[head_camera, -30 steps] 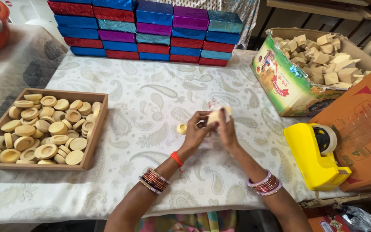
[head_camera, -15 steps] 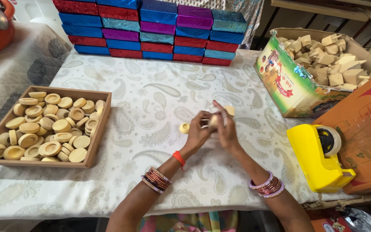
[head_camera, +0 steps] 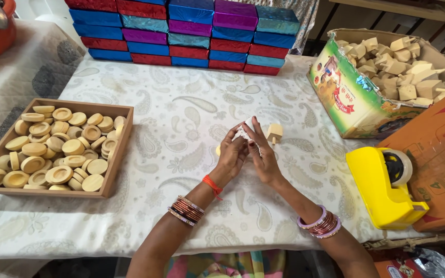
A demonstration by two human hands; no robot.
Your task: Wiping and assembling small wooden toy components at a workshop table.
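The table (head_camera: 181,118) has a white patterned cloth. A wooden tray (head_camera: 110,154) of round wooden discs sits on one side and a box of wooden blocks (head_camera: 346,98) on the other. In the middle, both hands meet over a small white wrapper (head_camera: 243,131). The left hand (head_camera: 231,154) and right hand (head_camera: 263,154) pinch it with bent fingers. A little wooden piece (head_camera: 274,133) stands just beside them.

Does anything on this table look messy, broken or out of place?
Nothing looks broken or spilled. One small wooden piece stands alone on the cloth beside the hands, away from the carton of blocks. The discs lie jumbled in their tray, some on edge. The left hand and right hand hold something small and pale.
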